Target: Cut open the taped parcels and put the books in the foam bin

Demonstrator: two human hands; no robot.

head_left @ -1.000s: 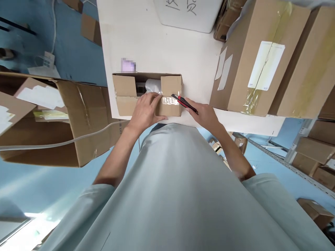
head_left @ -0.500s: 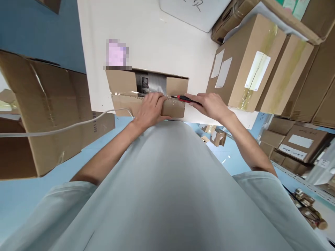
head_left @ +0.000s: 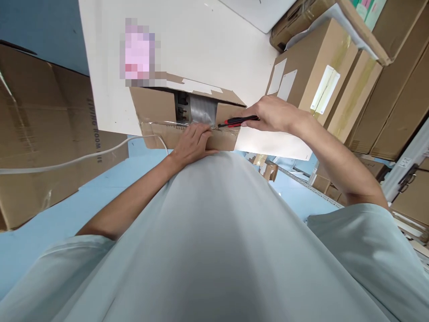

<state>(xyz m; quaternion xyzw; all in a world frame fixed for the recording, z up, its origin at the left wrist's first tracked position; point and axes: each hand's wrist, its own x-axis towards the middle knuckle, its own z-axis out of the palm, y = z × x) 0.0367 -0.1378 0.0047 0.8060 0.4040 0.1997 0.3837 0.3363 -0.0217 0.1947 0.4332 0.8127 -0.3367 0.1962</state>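
Close to my body, a small cardboard box [head_left: 154, 105] sits at the near edge of the white table, its top partly open. Grey plastic wrapping [head_left: 203, 109] and a dark printed item show in the gap. My left hand [head_left: 194, 142] grips the near flap of the box, fingers over its upper edge and thumb on the near side. In my right hand [head_left: 273, 114] is a red and black box cutter [head_left: 239, 120], its tip pointing left at the seam near my left fingers. Whether the blade touches the cardboard I cannot tell.
Large taped cartons [head_left: 311, 67] stand on the right of the white table [head_left: 201, 44]. A big carton [head_left: 50, 120] stands at the left, with a white cable [head_left: 83, 157] running across to the small box. A blurred pink item [head_left: 137, 53] lies beyond the box.
My right hand has tilted and its elbow has swung outward, with the box cutter still held near the right flap. The far flap now shows raised. My left hand stays on the near flap.
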